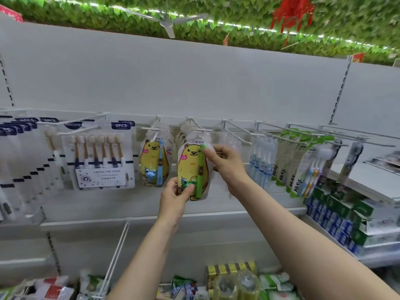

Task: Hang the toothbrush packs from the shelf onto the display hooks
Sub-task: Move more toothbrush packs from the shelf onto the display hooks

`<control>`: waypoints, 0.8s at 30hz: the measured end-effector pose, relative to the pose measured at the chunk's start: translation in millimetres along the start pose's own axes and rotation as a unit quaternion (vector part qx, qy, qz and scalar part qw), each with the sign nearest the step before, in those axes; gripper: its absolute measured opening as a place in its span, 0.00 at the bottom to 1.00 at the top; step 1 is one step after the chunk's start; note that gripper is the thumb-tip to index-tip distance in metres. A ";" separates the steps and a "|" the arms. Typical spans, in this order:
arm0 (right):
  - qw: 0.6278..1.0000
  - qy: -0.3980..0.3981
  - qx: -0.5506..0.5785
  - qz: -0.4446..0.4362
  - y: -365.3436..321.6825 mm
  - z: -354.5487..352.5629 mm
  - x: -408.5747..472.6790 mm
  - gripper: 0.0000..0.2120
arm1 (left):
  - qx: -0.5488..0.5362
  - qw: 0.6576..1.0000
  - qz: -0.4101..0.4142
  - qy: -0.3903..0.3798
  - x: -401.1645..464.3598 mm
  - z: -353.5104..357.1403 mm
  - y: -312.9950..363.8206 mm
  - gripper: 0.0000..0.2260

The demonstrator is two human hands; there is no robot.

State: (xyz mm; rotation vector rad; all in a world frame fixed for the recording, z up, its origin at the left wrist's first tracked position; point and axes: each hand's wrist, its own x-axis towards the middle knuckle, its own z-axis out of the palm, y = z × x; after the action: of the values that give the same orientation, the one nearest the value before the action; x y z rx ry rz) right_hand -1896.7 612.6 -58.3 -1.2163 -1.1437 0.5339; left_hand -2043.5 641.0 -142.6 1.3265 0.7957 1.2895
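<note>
Nearest, at 6 o'clock, loose packets lie on the lower shelf (pixel 151 286); which of them are toothbrush packs I cannot tell. Above, both hands hold a bear-shaped toothbrush pack (pixel 193 169): the left hand (pixel 173 197) pinches its bottom corner, fingers curled, and the right hand (pixel 225 161) grips its upper right edge at 2 o'clock of the pack. The pack's top sits right at the hook (pixel 200 129), so this one looks nearly hung. Behind it similar packs already hang, and more on the hook at 9 o'clock. The empty hooks (pixel 242 132) at 3 o'clock suggest work remains.
</note>
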 end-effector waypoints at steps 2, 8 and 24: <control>1.000 0.007 -0.003 0.012 3.3 0.3 -0.3 0.15 | 0.006 1.000 -0.007 0.000 0.6 -1.3 -0.9 0.09; 0.992 0.005 -0.103 0.073 30.6 -18.4 -21.8 0.22 | 0.116 0.986 -0.110 0.046 -12.9 -6.4 -27.6 0.22; 0.764 -0.104 -0.635 -0.049 -42.6 -345.3 -159.9 0.25 | 0.546 0.801 0.174 -0.171 -167.1 227.2 60.4 0.25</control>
State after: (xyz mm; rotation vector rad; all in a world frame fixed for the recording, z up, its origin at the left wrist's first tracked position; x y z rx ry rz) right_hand -1660.9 310.9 -57.2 -2.2476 -1.8347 -0.3389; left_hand -1869.9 416.7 -90.2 2.6469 1.1151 0.7422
